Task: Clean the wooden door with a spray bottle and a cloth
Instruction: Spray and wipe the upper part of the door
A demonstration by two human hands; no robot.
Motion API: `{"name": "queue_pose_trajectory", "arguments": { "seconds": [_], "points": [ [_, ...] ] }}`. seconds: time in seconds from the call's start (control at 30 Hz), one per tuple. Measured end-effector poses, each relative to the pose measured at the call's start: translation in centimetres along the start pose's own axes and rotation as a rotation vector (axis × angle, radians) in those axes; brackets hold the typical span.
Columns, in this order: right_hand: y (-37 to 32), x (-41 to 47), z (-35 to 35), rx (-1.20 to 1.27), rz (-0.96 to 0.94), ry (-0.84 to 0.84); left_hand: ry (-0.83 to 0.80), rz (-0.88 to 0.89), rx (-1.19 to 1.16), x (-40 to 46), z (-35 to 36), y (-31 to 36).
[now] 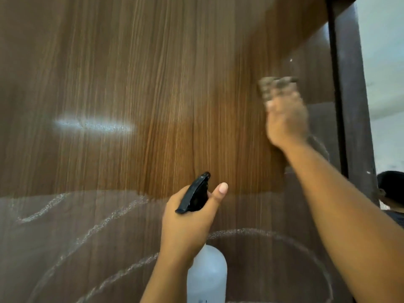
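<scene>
**Mia:** What is the big brown thing?

**Ben:** That is the wooden door (131, 73). It is flat and smooth, with thin lines of grain running up and down. It fills almost the whole view. The middle part looks warm and orange-brown. The lower part looks duller, with pale, curvy wet streaks (87, 232) on it. There is a bright shiny patch on the left side too.

**Mia:** What is the left hand doing?

**Ben:** The left hand (188, 221) is low in the middle, in front of the door. Its fingers are curled round the neck of the spray bottle (206, 276). The thumb sticks up beside the black plastic spray head (194, 193). The bottle body is round, pale and see-through, and it hangs below the hand.

**Mia:** And the right hand?

**Ben:** The right hand (286, 119) is up high on the right side of the door. It is blurry. It presses a cloth (276, 88) against the wood. The cloth looks grey-brown and a bit fuzzy, and it pokes out above the fingers. I cannot tell how far the fingers bend.

**Mia:** What is at the right edge?

**Ben:** A dark door frame (354, 106) stands straight up there. Past it is a pale wall (384, 51), and a person's dark-haired head (391, 184) shows low down.
</scene>
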State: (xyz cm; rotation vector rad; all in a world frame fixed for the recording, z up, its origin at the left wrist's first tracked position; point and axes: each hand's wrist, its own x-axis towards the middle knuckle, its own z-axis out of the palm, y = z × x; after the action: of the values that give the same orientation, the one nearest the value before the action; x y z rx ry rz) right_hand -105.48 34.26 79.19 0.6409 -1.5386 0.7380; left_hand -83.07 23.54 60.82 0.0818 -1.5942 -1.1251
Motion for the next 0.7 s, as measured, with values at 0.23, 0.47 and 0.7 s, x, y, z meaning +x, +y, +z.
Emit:
{"name": "queue_pose_trajectory", "arguments": {
  "seconds": [0.23,0.47,0.7],
  "points": [
    [4.8,0.3,-1.2,-0.030,0.353,0.009,0.067,-0.014,0.026,-1.0,1.6,0.2],
    [-5.0,-3.9,0.3,0.041,-0.614,-0.138,0.151,-0.042,0.032,-1.5,3.7,0.2],
    [6.8,-0.9,-1.2,0.057,0.055,0.007,0.130,-0.099,0.089,-2.8,3.0,-0.9]
  ]
}}
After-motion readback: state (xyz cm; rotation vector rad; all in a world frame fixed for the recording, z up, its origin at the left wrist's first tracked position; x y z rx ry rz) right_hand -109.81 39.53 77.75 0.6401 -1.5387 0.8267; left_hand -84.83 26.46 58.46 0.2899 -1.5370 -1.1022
